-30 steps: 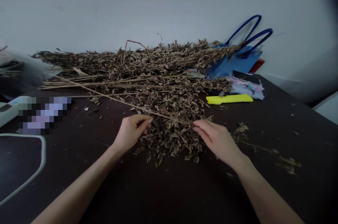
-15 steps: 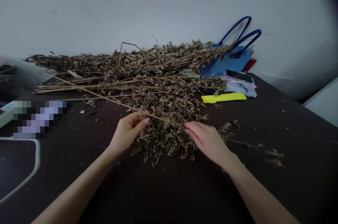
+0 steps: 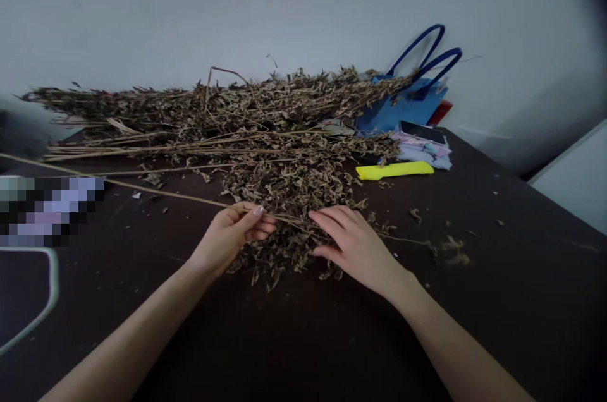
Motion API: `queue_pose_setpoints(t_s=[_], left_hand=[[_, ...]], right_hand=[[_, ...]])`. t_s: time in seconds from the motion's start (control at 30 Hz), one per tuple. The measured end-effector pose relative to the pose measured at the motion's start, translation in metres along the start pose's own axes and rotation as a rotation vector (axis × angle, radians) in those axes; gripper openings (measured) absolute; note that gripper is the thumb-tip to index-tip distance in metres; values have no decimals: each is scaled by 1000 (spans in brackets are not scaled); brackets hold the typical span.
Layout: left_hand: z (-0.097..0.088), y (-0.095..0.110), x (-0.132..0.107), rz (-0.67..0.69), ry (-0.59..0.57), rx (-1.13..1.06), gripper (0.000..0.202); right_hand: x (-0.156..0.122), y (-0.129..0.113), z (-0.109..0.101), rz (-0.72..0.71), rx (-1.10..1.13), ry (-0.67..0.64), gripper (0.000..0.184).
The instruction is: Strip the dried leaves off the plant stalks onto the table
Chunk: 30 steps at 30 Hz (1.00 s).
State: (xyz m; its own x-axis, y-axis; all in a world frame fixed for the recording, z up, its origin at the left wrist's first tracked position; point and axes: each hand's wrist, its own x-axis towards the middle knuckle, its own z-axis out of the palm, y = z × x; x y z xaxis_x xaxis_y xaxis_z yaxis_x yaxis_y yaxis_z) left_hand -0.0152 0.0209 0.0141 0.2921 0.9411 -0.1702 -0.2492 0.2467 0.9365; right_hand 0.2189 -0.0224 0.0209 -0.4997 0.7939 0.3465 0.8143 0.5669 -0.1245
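Observation:
A long thin dry stalk runs from the far left across the dark table to my hands. My left hand is closed in a pinch on this stalk. My right hand lies with its fingers stretched out on a heap of loose dry leaves, fingertips touching the stalk's end. Behind the heap lies a big bundle of dried leafy stems.
A blue bag with dark blue handles stands at the back right by the wall. A yellow flat tool and folded pale cloth lie in front of it. A white-rimmed dark pad sits at the left edge. Leaf crumbs dot the table's right side.
The stalk has swung to lie lower and flatter toward the left. My right hand has slid left along it, closer to my left hand, and its fingers have flattened onto the leaves.

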Motion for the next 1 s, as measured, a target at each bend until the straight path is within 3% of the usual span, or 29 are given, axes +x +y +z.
queue_pose_setpoints(t_s=[0.1,0.27,0.37,0.5,1.0], left_hand=[[-4,0,2,13,15,-13,14],[-6,1,2,48,9,13,14],[-6,2,2,57,11,18,14],[-5,2,1,52,22,26,14],[-5,6,2,89,-9,11,14]], right_hand=[[0,-1,-5,-67,-6,119,57],[-9,-15,-3,-242,94,385,26],[-13,-26,10,-353,115,286,10],[-14,-35,25,-431,105,138,30],[-14,-47,31,-478,147,130,36]])
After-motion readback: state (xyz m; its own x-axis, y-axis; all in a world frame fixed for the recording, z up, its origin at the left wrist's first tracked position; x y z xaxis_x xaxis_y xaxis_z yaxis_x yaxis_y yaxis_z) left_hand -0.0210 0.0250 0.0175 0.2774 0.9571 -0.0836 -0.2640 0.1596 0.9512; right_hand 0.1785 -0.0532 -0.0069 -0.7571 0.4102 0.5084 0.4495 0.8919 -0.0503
